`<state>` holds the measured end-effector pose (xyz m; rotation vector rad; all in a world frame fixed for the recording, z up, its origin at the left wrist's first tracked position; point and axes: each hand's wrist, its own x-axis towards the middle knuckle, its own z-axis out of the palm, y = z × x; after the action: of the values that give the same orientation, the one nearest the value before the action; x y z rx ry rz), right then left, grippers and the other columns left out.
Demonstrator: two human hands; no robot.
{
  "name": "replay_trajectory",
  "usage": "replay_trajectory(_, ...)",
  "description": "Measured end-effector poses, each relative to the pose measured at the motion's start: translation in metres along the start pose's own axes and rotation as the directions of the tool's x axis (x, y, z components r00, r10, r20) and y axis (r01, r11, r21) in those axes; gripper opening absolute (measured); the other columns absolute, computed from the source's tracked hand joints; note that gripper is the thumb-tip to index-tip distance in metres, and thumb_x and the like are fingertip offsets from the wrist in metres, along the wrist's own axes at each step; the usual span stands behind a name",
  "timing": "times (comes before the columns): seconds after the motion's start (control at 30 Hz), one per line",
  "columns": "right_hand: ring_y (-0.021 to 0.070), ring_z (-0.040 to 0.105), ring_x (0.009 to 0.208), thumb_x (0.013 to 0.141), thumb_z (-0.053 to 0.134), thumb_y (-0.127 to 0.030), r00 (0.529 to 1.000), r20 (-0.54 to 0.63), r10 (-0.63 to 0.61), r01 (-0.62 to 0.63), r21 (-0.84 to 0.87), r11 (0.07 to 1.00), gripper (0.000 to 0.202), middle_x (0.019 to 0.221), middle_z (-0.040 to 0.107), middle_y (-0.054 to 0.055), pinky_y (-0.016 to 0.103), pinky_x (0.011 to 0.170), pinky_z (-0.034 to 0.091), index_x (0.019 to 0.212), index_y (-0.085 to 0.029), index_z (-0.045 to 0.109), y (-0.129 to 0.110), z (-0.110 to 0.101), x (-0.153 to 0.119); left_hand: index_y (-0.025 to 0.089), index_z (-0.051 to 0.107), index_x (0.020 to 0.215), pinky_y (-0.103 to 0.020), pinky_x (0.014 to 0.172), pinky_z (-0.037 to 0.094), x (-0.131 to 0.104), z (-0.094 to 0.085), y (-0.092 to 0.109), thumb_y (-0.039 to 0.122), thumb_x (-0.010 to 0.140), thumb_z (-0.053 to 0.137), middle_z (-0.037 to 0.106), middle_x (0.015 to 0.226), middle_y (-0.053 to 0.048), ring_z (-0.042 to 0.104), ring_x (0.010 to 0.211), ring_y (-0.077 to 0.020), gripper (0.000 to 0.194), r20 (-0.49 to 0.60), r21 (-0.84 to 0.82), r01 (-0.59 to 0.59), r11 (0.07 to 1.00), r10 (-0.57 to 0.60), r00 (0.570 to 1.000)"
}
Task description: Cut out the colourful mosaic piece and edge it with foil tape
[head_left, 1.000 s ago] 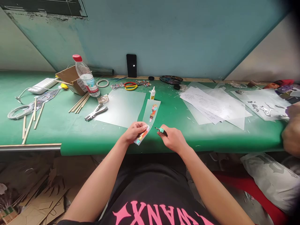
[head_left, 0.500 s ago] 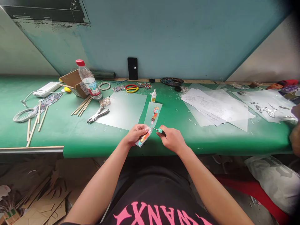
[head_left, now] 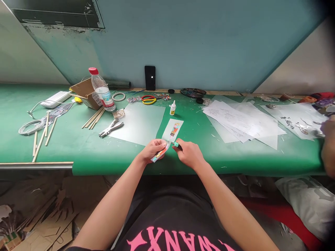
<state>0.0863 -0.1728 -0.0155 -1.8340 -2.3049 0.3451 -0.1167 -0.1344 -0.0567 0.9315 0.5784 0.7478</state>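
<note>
My left hand [head_left: 154, 150] is closed, thumb on top, around the near end of a translucent plastic strip [head_left: 170, 130] carrying two colourful printed or painted patches. The strip bends up from the green tabletop towards my fingers. Closed in my right hand [head_left: 190, 153] is a small tool with a teal and black handle [head_left: 178, 144]. Its thin metal tip meets the strip beside my left thumb, between the two patches; I cannot tell its exact kind. Just past the strip's far end stands a small white glue bottle [head_left: 172, 108].
On the left are pliers [head_left: 111, 129], wooden sticks [head_left: 93, 118], a red-capped water bottle [head_left: 102, 90] and a cardboard box [head_left: 85, 92]. Red-and-yellow-handled scissors [head_left: 149, 100] lie behind. Paper sheets [head_left: 235, 116] spread rightwards. Another person's blurred hand [head_left: 328, 146] shows at the right edge.
The near end of the strip has tilted, so its patch shows narrower. The tool in my right hand has shifted slightly left, closer to my left thumb. The whole view has moved a little.
</note>
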Motion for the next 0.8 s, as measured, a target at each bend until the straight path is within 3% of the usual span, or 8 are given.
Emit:
replay_trajectory(0.5, 0.0217, 0.066, 0.07, 0.1, 0.05, -0.04, 0.999, -0.007, -0.038, 0.038, 0.011, 0.999, 0.02, 0.081, 0.075, 0.003, 0.03, 0.058, 0.022, 0.1, -0.025, 0.064, 0.0, 0.0, 0.0, 0.016, 0.057, 0.065, -0.017, 0.034, 0.022, -0.004, -0.006, 0.002, 0.047, 0.072, 0.089, 0.04, 0.039, 0.007, 0.027, 0.028, -0.0031, 0.045, 0.082, -0.08, 0.108, 0.991, -0.102, 0.991)
replay_trajectory(0.67, 0.0228, 0.067, 0.073, 0.102, 0.047, -0.04, 0.995, -0.095, 0.026, -0.025, 0.006, 1.0, 0.023, 0.086, 0.077, 0.005, 0.031, 0.058, 0.02, 0.104, -0.024, 0.064, -0.003, 0.009, 0.001, 0.015, 0.058, 0.066, -0.018, 0.035, 0.031, 0.001, -0.001, 0.0, 0.046, 0.071, 0.09, 0.044, 0.044, 0.006, 0.036, 0.032, -0.0043, 0.045, -0.024, -0.136, 0.075, 0.988, -0.079, 0.997)
replay_trajectory(0.8, 0.0239, 0.067, 0.074, 0.104, 0.041, -0.037, 0.975, -0.189, 0.117, -0.117, 0.01, 0.993, 0.029, 0.092, 0.077, 0.008, 0.031, 0.058, 0.021, 0.11, -0.021, 0.064, -0.003, 0.019, -0.001, 0.013, 0.067, 0.08, -0.021, 0.039, 0.045, 0.003, 0.004, 0.003, 0.043, 0.072, 0.09, 0.055, 0.053, 0.003, 0.05, 0.039, -0.0085, 0.039, -0.132, -0.206, 0.041, 0.978, -0.07, 0.989)
